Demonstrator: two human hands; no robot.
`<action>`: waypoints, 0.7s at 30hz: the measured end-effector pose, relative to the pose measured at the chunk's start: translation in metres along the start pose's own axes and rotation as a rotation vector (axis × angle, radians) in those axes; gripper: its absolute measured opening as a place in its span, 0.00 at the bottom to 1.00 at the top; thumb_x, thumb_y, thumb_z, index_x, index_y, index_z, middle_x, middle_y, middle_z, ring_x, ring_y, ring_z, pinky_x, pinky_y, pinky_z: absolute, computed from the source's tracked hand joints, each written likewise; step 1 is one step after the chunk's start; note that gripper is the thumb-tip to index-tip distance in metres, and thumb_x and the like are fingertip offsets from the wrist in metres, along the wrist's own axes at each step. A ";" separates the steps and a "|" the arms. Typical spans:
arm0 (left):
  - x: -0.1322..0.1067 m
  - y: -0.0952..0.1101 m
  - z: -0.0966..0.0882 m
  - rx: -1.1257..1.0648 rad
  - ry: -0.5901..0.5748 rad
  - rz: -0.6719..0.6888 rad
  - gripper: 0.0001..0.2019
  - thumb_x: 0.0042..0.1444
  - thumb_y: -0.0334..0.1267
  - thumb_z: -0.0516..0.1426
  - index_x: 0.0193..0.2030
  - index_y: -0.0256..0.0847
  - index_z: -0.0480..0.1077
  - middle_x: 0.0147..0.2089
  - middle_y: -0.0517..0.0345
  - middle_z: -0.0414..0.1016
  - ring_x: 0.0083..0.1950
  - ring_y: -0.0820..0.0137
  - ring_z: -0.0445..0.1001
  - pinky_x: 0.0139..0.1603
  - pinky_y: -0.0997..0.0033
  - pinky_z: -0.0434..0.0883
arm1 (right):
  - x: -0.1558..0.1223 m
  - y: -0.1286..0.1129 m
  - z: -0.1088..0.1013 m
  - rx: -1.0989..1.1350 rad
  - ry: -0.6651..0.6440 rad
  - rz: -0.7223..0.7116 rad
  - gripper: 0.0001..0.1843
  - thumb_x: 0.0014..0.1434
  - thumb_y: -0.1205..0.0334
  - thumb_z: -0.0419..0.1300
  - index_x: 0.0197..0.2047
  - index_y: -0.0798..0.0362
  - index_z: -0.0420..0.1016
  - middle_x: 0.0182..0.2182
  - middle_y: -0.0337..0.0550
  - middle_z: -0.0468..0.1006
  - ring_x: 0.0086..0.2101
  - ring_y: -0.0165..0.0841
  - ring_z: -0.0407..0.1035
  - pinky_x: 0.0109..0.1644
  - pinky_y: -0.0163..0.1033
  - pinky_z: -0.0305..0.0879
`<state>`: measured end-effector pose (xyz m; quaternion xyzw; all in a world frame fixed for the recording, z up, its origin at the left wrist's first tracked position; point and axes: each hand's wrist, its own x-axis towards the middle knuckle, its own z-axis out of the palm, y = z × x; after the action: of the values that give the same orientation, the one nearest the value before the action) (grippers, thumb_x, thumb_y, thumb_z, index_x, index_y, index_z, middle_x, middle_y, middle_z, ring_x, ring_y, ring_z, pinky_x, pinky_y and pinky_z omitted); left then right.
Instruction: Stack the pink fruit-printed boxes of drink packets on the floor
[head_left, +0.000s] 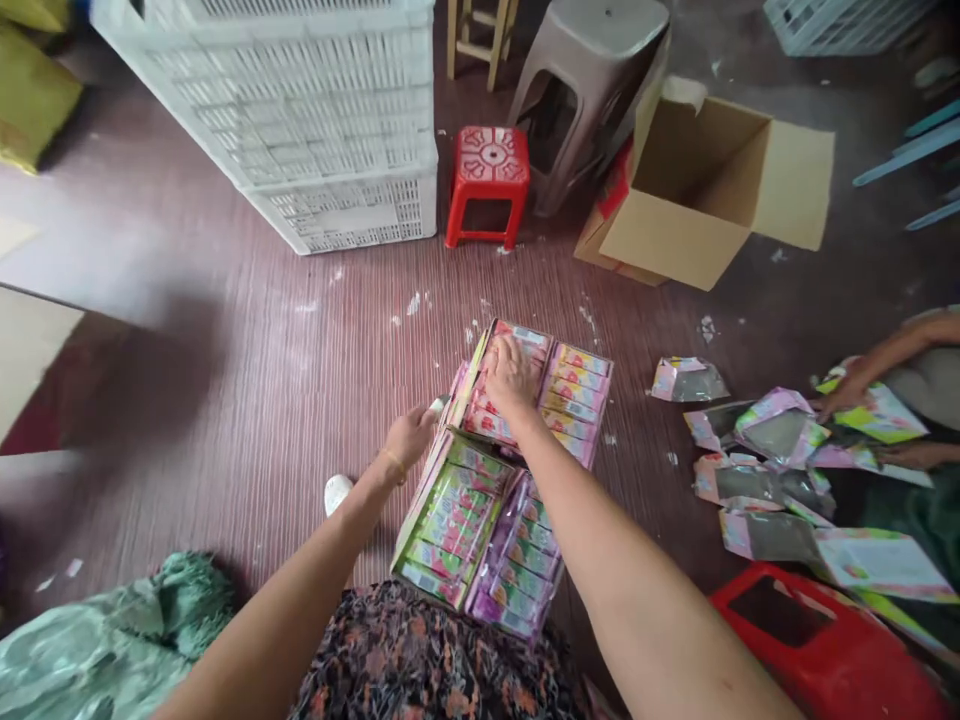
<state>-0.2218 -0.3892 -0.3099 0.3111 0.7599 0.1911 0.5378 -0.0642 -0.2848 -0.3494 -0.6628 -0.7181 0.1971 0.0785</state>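
Observation:
In front of my lap lies a group of colourful boxes of small packets. A box with red packets [487, 420] is at the far left and one with yellow packets [576, 392] beside it. Nearer me are a box with green and pink packets [455, 520] and a purple-edged box [523, 570]. My right hand [511, 372] rests palm down on the red packets, fingers apart. My left hand [411, 438] is closed beside the boxes' left edge. A small white-ended thing pokes out of it, its kind unclear.
Stacked white crates [360, 130], a red stool [489, 185], a grey stool [600, 50] and an open carton [690, 215] stand ahead. At right, another person's hands [847, 390] handle flattened packaging [780, 430] near a red stool [825, 640]. A green sack [112, 640] lies at lower left.

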 end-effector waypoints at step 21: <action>0.166 0.041 0.028 0.592 -0.274 0.545 0.19 0.64 0.42 0.46 0.41 0.35 0.76 0.42 0.45 0.79 0.45 0.61 0.77 0.43 0.66 0.69 | 0.000 0.014 0.051 -0.308 0.177 -0.026 0.31 0.69 0.58 0.34 0.72 0.54 0.50 0.70 0.49 0.54 0.69 0.36 0.43 0.71 0.56 0.42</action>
<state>-0.2219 -0.2481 -0.4099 0.6640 0.5935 0.0567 0.4512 -0.0706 -0.2935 -0.4011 -0.6723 -0.7387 0.0243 0.0416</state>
